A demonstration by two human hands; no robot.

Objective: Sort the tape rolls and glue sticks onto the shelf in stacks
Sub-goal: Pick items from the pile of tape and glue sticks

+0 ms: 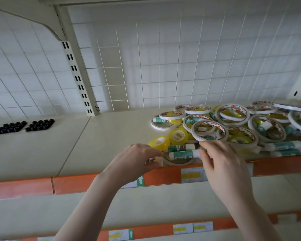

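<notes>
The right hand (222, 164) reaches into the near edge of the heap, its fingertips pinching the rim of a thin white tape roll (209, 130) that tilts up off the pile. The left hand (137, 160) sits just beside it at the shelf's front lip, fingers curled around a small pale roll (155, 160) that is mostly hidden by the hand. Between the two hands lie two green-and-white glue sticks (182, 151) on their sides, resting across a flat white tape ring (179, 162). Just behind them two small yellow tape rolls (169, 139) touch each other. Farther right, the jumbled pile (250, 124) of white rings, yellow rolls and glue sticks spreads along the cream shelf (102, 145) with its orange front strip (73, 183). Well apart on the left sit two clusters of small black pieces (24, 126). A white wire grid (163, 58) backs the shelf.
</notes>
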